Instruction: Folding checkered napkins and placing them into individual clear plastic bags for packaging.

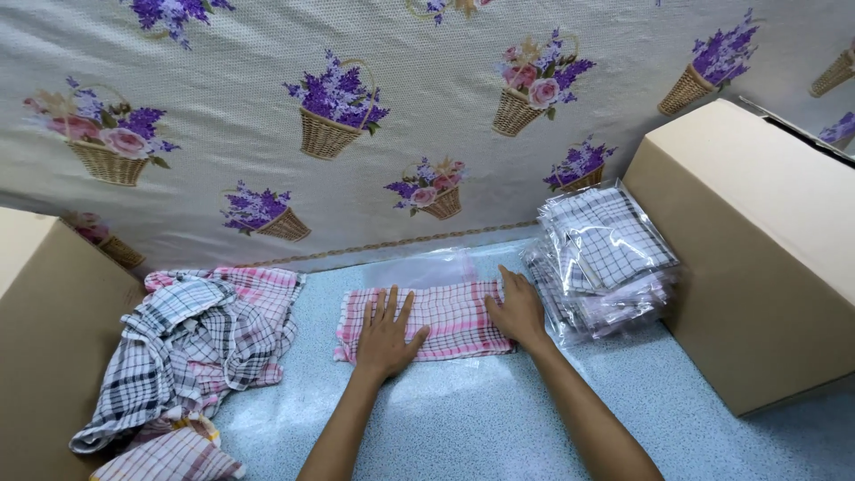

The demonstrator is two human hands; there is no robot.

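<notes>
A folded pink-and-white checked cloth (445, 313) lies flat on the blue speckled table (481, 410). My left hand (386, 334) rests palm-down on its left half, fingers spread. My right hand (518, 310) presses on its right edge, fingers apart. Neither hand grips anything. A clear plastic bag (427, 265) lies just behind the cloth.
A loose heap of checked cloths (200, 343) lies at the left. A stack of bagged cloths (601, 258) sits at the right. Cardboard boxes stand at the right (757, 249) and left (44, 338). A flower-basket patterned sheet (356, 134) hangs behind.
</notes>
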